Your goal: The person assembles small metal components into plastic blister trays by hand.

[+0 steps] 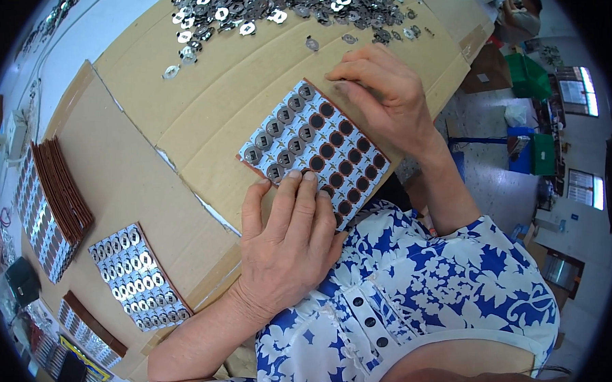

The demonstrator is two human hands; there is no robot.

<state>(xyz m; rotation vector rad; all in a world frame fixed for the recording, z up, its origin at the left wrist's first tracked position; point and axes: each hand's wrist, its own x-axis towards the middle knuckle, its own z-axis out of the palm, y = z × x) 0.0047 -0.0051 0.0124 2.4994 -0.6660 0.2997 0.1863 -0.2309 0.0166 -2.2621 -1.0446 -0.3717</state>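
Head view: left hand (291,243) laid flat, fingers (298,191) close together, tips pressing the near edge of a tray (316,151) on the cardboard (200,107). Right hand (383,92) curled over the tray's far corner, fingertips bunched on its edge; cannot tell whether anything is pinched. Tray rectangular, gridded with round pockets: those toward the left filled with metal discs (284,132), those toward the right showing dark and bare. Long axis running diagonally, from upper left down to lower right toward the blue floral blouse (419,281). Farther out, a loose heap of discs (284,7) at the cardboard's far end. Well to the left, a filled tray (138,277) lying flat, and a leaning row of stacked trays (50,205) beside it.
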